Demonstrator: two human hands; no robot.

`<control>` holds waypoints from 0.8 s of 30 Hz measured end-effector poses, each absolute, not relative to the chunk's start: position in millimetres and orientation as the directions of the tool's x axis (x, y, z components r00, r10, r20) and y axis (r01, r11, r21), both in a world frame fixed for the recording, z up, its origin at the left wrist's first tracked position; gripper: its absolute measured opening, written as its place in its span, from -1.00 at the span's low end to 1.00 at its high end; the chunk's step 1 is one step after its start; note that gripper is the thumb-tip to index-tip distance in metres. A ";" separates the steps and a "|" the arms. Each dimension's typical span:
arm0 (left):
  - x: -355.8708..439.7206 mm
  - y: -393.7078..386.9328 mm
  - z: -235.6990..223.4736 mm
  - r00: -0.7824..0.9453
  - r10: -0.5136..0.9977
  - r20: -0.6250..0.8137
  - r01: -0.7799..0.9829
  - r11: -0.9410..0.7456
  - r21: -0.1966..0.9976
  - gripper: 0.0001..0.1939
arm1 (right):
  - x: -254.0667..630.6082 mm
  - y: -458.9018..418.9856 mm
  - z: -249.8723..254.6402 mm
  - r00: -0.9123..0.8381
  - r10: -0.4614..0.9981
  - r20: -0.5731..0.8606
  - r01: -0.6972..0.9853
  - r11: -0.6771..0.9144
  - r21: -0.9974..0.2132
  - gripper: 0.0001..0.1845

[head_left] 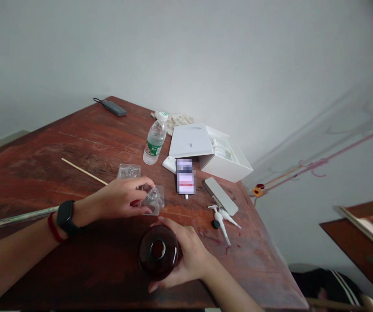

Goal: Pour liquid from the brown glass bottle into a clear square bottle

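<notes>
My right hand (189, 251) is wrapped round a dark brown bottle (158, 264), seen from above with its round neck opening facing up. My left hand (128, 197) has its fingers curved around the left side of a clear plastic mold (155, 200), thumb near the front edge and a finger near the back. A second clear plastic mold (129, 170) lies just behind that hand, partly covered by it. Two white pump heads (221, 219) with thin tubes lie to the right, beside a small black cap (215, 224).
Behind the molds stands a water bottle (155, 141). A phone (185, 177) lies by an open white box (227, 162), with a long pale case (220, 196) nearer the right edge. At left are a wooden stick (84, 170) and a long wrapped strip (17, 219). A grey device (114, 108) rests at the back.
</notes>
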State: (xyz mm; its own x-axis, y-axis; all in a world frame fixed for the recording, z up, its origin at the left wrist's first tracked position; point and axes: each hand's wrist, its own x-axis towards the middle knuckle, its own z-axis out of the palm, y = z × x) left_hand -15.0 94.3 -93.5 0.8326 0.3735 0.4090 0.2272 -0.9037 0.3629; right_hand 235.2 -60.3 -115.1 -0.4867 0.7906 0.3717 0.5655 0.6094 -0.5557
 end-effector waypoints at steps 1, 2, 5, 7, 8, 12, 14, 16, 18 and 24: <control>-15.0 94.2 -93.4 0.833 0.373 0.409 0.226 -0.903 0.365 -0.51 | 235.2 -60.3 -114.6 -0.486 0.791 0.372 0.566 0.609 -0.556 0.30; -15.1 94.1 -93.2 0.833 0.373 0.409 0.225 -0.903 0.365 -0.51 | 235.3 -60.2 -114.1 -0.486 0.792 0.370 0.566 0.608 -0.556 0.30; -15.1 93.5 -92.1 0.834 0.371 0.408 0.227 -0.906 0.358 -0.53 | 235.8 -60.5 -113.8 -0.489 0.793 0.364 0.565 0.605 -0.561 0.31; -15.0 93.2 -91.3 0.836 0.369 0.407 0.230 -0.908 0.351 -0.53 | 236.0 -60.7 -114.0 -0.489 0.801 0.347 0.568 0.594 -0.570 0.32; -14.9 93.1 -91.0 0.836 0.370 0.406 0.233 -0.908 0.348 -0.53 | 235.8 -60.8 -113.8 -0.489 0.805 0.336 0.572 0.587 -0.574 0.32; -14.5 93.4 -90.6 0.834 0.375 0.405 0.238 -0.906 0.350 -0.53 | 234.0 -60.4 -111.2 -0.481 0.808 0.340 0.571 0.583 -0.578 0.30; -14.3 93.6 -90.7 0.833 0.376 0.406 0.236 -0.905 0.353 -0.52 | 232.9 -59.9 -109.5 -0.476 0.797 0.372 0.554 0.600 -0.577 0.27; -14.3 93.6 -90.7 0.832 0.376 0.409 0.234 -0.905 0.357 -0.52 | 232.3 -59.5 -108.4 -0.474 0.783 0.403 0.534 0.619 -0.576 0.26; -14.6 93.6 -90.7 0.831 0.376 0.411 0.230 -0.904 0.360 -0.52 | 232.3 -59.4 -108.1 -0.473 0.782 0.405 0.528 0.620 -0.581 0.26; -15.0 93.8 -91.4 0.824 0.379 0.422 0.224 -0.901 0.371 -0.53 | 233.4 -60.2 -108.7 -0.478 0.821 0.311 0.565 0.559 -0.607 0.29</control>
